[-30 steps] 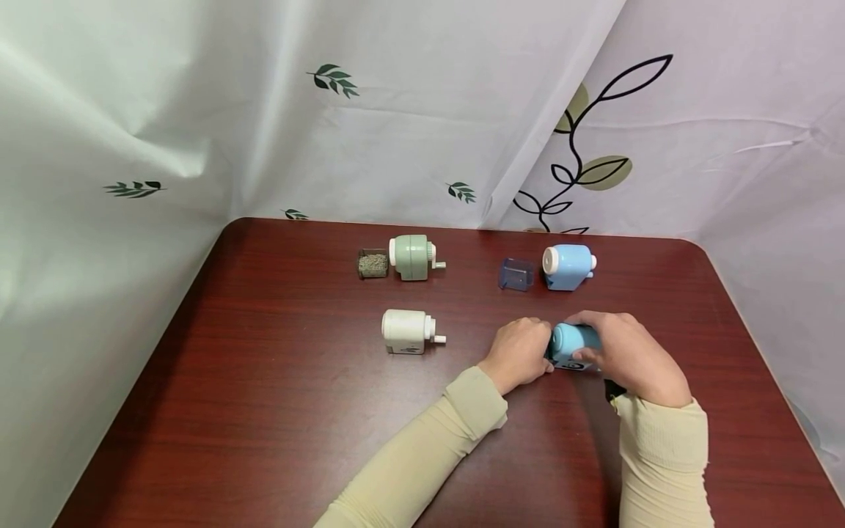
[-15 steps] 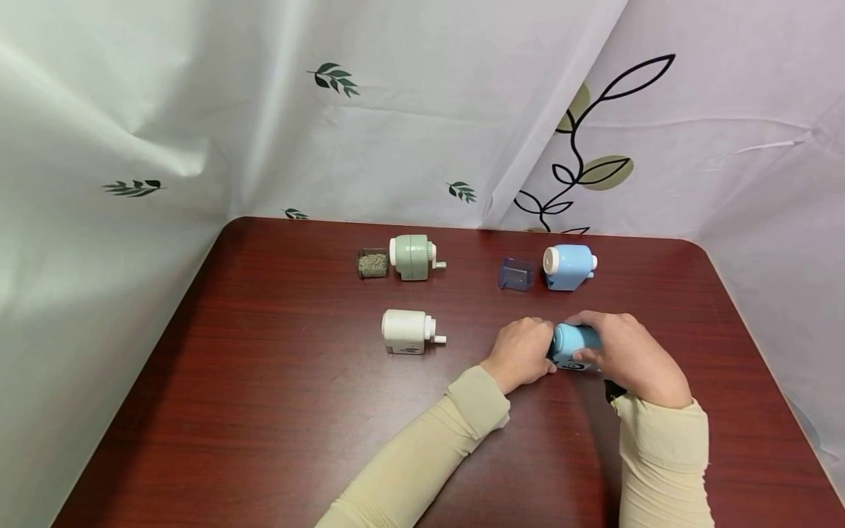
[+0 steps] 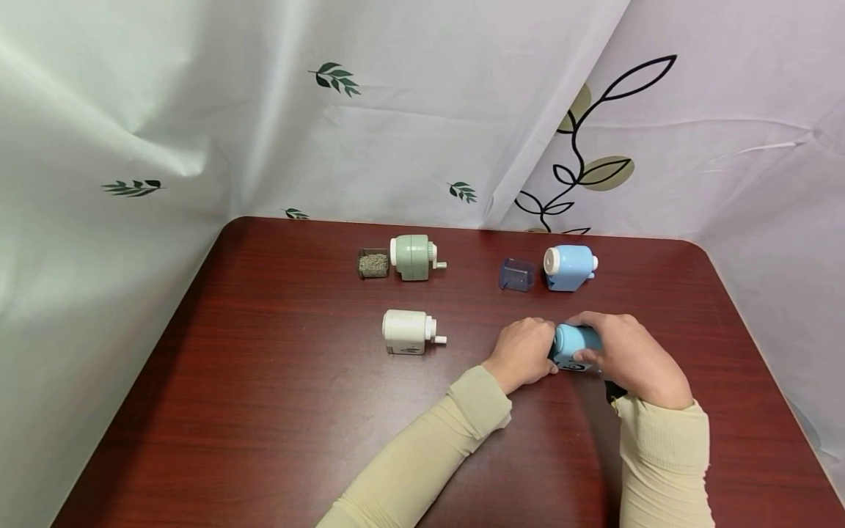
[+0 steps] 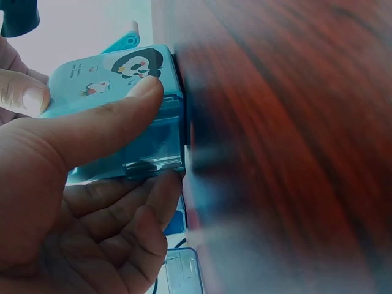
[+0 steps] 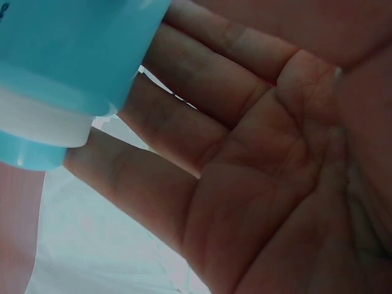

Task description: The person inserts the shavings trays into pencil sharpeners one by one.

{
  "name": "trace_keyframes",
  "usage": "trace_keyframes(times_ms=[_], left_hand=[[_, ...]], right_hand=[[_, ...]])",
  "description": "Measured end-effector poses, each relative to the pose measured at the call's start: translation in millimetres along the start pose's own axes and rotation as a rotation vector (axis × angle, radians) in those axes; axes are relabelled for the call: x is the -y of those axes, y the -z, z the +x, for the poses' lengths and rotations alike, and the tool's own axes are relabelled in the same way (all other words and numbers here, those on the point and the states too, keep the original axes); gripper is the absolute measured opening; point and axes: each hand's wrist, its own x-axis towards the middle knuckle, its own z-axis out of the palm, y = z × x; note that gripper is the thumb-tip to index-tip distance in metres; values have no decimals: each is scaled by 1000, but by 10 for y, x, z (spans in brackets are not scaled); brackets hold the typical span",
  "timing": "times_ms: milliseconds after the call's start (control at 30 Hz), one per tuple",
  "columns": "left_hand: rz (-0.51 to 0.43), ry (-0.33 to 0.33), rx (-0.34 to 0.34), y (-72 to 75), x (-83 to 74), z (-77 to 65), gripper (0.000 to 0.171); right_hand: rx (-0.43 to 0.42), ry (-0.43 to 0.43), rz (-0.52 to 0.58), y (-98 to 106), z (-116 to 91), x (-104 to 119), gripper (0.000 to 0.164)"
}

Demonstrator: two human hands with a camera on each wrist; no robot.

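A teal crank pencil sharpener [image 3: 573, 341] with a panda print stands on the table at the right, between my two hands. My right hand [image 3: 632, 357] reaches over its crank end and grips the body, thumb on the near side. From the left, my left hand [image 3: 521, 354] pinches the low end of the sharpener, where its see-through shavings drawer [image 4: 153, 144] sits. In the left wrist view the thumb lies on the printed side and the fingertips are below the drawer. The crank [image 4: 124, 41] shows at the far end.
Behind my hands stand a light blue sharpener [image 3: 569, 268] and a loose dark blue drawer [image 3: 516, 274]. A green sharpener [image 3: 413, 258] has a drawer full of shavings [image 3: 372, 264] beside it. A white sharpener [image 3: 405, 331] stands left of my hands. A curtain [image 3: 396, 132] borders the table.
My left hand has shifted very slightly right against the sharpener. My right hand keeps its grip, and the other sharpeners stay where they were.
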Motion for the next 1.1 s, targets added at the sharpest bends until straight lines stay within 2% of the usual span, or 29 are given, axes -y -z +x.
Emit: trace_keyframes(times_ms=[1100], left_hand=[[14,12,9,-22,-21,-4,45]], right_hand=[[-1,1,9,-2,-6,-11,40]])
